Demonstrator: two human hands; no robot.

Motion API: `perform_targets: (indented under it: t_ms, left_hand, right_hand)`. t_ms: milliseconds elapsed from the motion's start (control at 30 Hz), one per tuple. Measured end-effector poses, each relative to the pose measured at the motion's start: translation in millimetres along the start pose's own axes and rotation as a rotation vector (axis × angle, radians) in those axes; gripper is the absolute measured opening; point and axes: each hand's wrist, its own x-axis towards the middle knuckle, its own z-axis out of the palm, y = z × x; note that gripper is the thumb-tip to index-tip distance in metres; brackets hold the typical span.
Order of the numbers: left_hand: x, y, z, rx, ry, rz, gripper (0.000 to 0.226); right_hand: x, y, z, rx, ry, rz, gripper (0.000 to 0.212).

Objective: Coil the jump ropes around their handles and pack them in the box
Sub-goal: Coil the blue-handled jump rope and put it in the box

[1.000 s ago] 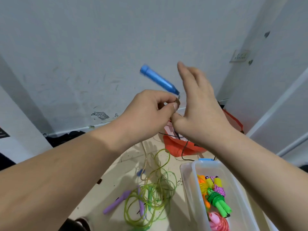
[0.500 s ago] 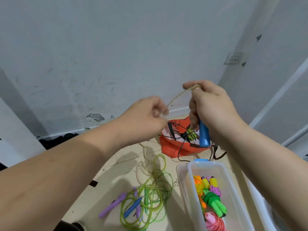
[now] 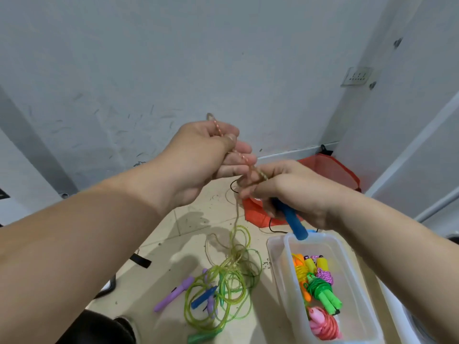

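My right hand (image 3: 295, 192) grips a blue handle (image 3: 293, 223) that points down toward the clear plastic box (image 3: 278, 269). A tan braided rope (image 3: 243, 160) with pink flecks runs from that handle up through my left hand (image 3: 206, 155), which pinches it between thumb and fingers. The rope's slack drops to the floor into a tangle of yellow-green rope (image 3: 223, 289). A second blue handle (image 3: 203, 297) lies in that tangle. Inside the box sit coiled ropes with orange, yellow, green and pink handles (image 3: 320, 294).
Purple handles (image 3: 173, 294) and a green handle (image 3: 198, 337) lie on the tiled floor among the loose rope. A red bag (image 3: 330, 170) with black cords sits by the wall behind the box. The wall stands close ahead.
My left hand has risen and drawn the rope up and to the left. My right hand has dropped lower with the blue handle, closer to the box.
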Motion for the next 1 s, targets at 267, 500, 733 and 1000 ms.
perform_targets:
  t_ms: [267,500,733,1000]
  left_hand:
    - [6.4,3.7,-9.6,-0.056,0.109,-0.073,0.011]
    - [-6.4,-24.8,-2.4,0.872,-0.344,0.066,0.019]
    - [1.4,-29.1,4.0,0.74,-0.248,0.014,0.024]
    - [8.7,11.0,-2.8,-0.332,0.015,-0.053,0.017]
  right_hand:
    - [4.8,-1.9,4.3,0.108,0.13,-0.072,0.02]
    - [2.7,-23.8,-5.3,0.711,0.139,-0.061,0.013]
    - [5.6,-17.9,-13.1,0.698,0.227,-0.039,0.019]
    - [4.7,-0.9,-4.6,0.26,0.058,-0.09,0.039]
